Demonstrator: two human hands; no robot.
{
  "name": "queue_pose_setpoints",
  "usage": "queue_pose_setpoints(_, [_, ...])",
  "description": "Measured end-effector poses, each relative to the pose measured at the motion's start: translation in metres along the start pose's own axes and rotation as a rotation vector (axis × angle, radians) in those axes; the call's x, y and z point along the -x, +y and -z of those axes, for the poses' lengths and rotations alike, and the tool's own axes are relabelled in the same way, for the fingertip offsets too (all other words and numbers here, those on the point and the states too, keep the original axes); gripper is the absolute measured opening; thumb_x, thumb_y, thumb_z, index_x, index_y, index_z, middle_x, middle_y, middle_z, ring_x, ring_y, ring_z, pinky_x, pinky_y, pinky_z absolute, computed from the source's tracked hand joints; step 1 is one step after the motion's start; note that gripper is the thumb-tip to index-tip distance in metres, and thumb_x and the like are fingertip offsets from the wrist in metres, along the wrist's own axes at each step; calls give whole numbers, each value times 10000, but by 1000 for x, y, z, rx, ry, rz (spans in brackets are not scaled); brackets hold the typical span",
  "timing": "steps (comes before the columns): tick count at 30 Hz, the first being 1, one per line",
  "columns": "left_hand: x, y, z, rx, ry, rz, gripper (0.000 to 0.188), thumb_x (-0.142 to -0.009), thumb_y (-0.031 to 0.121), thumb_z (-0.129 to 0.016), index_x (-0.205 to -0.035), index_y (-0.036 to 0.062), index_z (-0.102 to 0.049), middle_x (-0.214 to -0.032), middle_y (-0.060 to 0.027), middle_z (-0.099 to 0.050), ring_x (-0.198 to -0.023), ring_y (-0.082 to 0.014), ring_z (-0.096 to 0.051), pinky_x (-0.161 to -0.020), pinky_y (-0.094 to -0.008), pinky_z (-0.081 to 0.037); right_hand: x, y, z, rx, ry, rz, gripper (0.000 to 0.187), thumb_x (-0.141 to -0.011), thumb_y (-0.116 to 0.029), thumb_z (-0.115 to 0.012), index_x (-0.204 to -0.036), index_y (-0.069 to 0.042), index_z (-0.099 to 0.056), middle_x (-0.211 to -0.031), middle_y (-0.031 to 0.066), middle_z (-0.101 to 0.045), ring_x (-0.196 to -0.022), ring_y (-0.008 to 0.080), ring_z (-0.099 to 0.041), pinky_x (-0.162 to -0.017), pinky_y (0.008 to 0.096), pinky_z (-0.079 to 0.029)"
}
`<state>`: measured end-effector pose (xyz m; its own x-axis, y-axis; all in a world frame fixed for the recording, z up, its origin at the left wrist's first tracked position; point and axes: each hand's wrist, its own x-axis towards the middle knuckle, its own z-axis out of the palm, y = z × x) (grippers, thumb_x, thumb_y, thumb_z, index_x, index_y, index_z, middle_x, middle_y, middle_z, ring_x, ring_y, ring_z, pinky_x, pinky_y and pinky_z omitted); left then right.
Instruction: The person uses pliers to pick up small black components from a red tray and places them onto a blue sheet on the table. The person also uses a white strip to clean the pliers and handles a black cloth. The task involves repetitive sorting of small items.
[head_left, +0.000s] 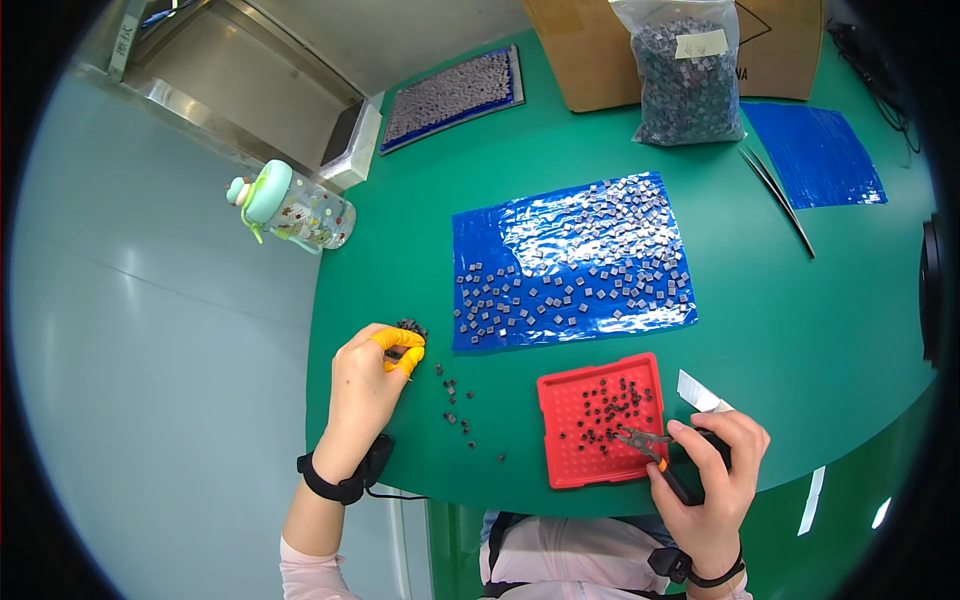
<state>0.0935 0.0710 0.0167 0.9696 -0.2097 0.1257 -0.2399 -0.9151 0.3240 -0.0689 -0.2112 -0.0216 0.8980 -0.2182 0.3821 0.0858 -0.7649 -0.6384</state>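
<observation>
My left hand [372, 372], with yellow finger cots on thumb and finger, is closed in a pinch beside a small heap of dark pieces [410, 327]. Whatever sits between those fingertips is hidden. Several loose dark pieces [450, 390] lie scattered just right of it. My right hand [718, 480] grips small pliers [678, 483] with black and orange handles. Their jaws look apart and reach over a shallow red tray [553, 450], above its right side. Many tiny black ring-like parts [605, 408] are spread inside this tray.
Beyond the tray, a blue film sheet [480, 235] bears many small grey square blocks. Farther back are a block-covered board [450, 95], a bag of blocks [685, 95] and a cardboard box [585, 60]. Tweezers [780, 200] lie right; a bottle [310, 215] stands left.
</observation>
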Motion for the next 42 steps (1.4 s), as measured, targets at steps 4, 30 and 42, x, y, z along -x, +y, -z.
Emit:
queue_pose_setpoints(4, [15,18,12,120,51,75,113,-765,-41,-670,-876,-19,-678,-840,-94,-699,-672,-107,-648,-567,-211,-489,0,0,-1,-26,9,3,504,-515,-31,-753,-1003,-93,-645,-1039,98,-544,-992,317,-503,-838,423,-394])
queue_pose_setpoints(30, [103,99,-41,1411,-38,38,331,-703,-116,-728,-1015,-85,-623,-929,-193,-676,-883,-252,-680,-741,-329,-594,-1,-7,-2,-310,-153,107,474,-502,-128,-795,-957,-107,-664,-961,61,-589,-826,229,-547,-736,361,-398])
queue_pose_setpoints(42, [97,89,-43,1239,-248,-46,280,-722,-63,-735,-987,-30,-651,-917,-115,-678,-783,-179,-650,-664,-252,-518,7,-4,-7,-329,-97,121,449,-497,-118,-782,-930,-113,-666,-929,55,-565,-793,226,-528,-703,353,-410])
